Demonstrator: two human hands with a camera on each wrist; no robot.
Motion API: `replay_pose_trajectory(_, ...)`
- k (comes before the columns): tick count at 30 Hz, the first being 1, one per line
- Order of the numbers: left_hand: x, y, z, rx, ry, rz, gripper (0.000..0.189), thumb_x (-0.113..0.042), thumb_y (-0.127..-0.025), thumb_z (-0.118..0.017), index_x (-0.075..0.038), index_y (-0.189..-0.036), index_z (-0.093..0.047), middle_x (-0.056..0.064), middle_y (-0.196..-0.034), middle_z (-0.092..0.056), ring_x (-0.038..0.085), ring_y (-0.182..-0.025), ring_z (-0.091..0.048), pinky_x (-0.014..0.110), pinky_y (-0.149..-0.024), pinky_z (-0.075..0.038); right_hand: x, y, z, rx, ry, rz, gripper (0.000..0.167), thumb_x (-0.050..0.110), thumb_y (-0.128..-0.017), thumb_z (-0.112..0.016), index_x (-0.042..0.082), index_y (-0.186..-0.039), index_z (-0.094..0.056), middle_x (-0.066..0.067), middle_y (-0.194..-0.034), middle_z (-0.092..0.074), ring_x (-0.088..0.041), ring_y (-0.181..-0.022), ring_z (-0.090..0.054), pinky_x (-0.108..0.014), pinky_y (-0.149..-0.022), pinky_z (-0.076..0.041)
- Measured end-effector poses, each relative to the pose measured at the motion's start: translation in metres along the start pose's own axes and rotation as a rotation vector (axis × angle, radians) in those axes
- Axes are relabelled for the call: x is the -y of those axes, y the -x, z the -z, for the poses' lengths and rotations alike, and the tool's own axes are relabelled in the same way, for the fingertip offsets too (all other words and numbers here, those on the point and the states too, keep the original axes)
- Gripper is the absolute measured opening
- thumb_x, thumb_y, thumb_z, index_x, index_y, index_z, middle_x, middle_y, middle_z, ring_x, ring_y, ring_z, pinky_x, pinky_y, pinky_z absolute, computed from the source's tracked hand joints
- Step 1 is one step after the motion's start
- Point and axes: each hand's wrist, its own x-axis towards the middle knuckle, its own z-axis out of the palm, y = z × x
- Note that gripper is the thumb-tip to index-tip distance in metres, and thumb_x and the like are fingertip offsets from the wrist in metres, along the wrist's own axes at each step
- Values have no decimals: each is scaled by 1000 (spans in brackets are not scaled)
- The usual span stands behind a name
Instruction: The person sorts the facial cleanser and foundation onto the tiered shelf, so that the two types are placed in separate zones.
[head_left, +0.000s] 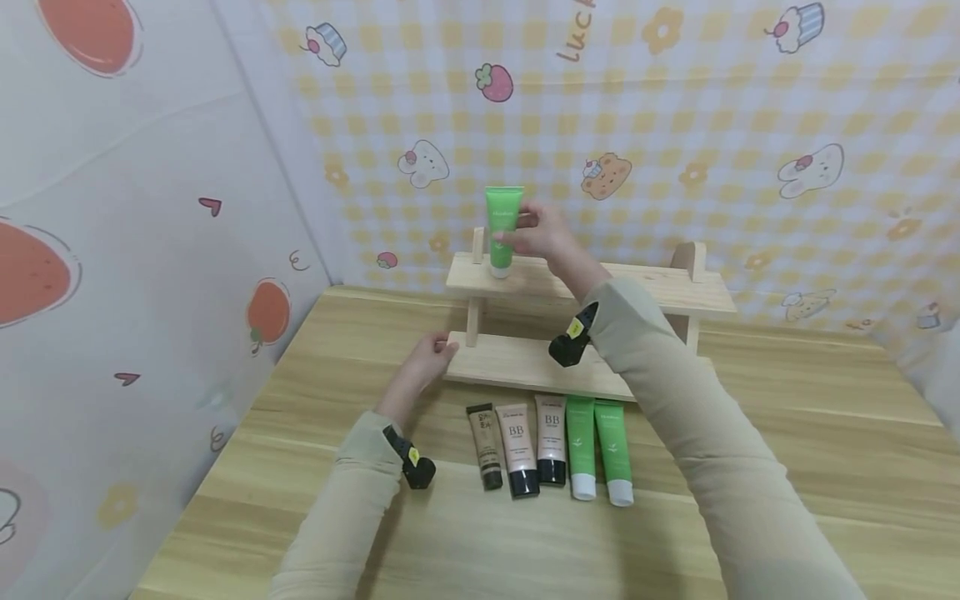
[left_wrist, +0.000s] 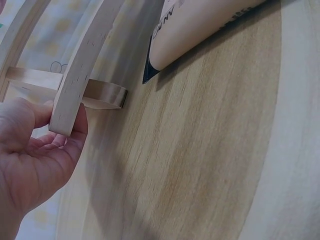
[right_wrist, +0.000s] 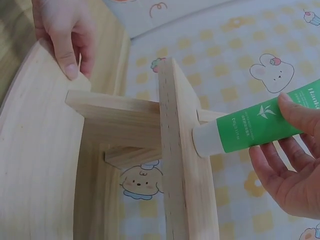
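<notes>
My right hand [head_left: 542, 231] holds a green squeeze tube [head_left: 502, 218] upright, white cap down, at the left end of the upper board [head_left: 585, 282] of a two-tier wooden rack. In the right wrist view the tube's cap meets that board, and thumb and fingers [right_wrist: 295, 155] wrap the green body [right_wrist: 260, 125]. Down at the left end of the lower board [head_left: 525, 360], my left hand [head_left: 427, 360] pinches the board's end between thumb and fingers, as the left wrist view shows with the board [left_wrist: 75, 85] in the grip.
Before the rack lie a small brown tube [head_left: 486, 442], two pinkish BB cream tubes [head_left: 517, 442] with black caps, and two more green tubes [head_left: 582, 442] with white caps. A checked cloth [head_left: 570, 117] hangs behind the wooden table [head_left: 495, 550]; a white printed cloth [head_left: 150, 208] hangs left.
</notes>
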Motion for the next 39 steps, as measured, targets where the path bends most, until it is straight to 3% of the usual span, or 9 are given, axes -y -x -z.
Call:
replay_pose_trajectory(13, -10, 2, -10, 6, 7, -13, 53, -30, -97, -42, -2, -140, -28, 22, -140, -38, 35, -129, -39, 45, -108, -33, -7, 8, 12, 6, -1, 5, 53, 9, -82, -67, 7, -130, -45, -16, -130, -52, -27, -118, -51, -39, -95, -48)
replay_pose_trajectory(21, -9, 4, -7, -7, -24, -14, 53, -31, -97, -42, -2, -140, -28, 22, -141, -38, 36, -130, -37, 46, -109, -31, -19, 18, 25, 25, -32, -106, 62, 15, -84, -66, 6, -137, -35, -16, -136, -45, -29, -119, -51, -38, -96, -47)
replay_pose_trajectory(28, -7, 4, -3, -16, -23, -6, 52, -29, -97, -41, -1, -140, -28, 24, -140, -37, 36, -129, -38, 45, -108, -33, -34, 28, 35, 56, -48, -189, 59, 16, -85, -64, 5, -137, -36, -16, -133, -50, -30, -112, -55, -36, -93, -50)
replay_pose_trajectory(39, -4, 5, -1, -2, -56, -21, 54, -29, -98, -38, 0, -141, -25, 26, -140, -36, 38, -128, -38, 46, -108, -33, -57, 50, 47, 113, 14, -178, 51, 19, -88, -60, 3, -133, -42, -23, -129, -52, -27, -108, -59, -34, -90, -52)
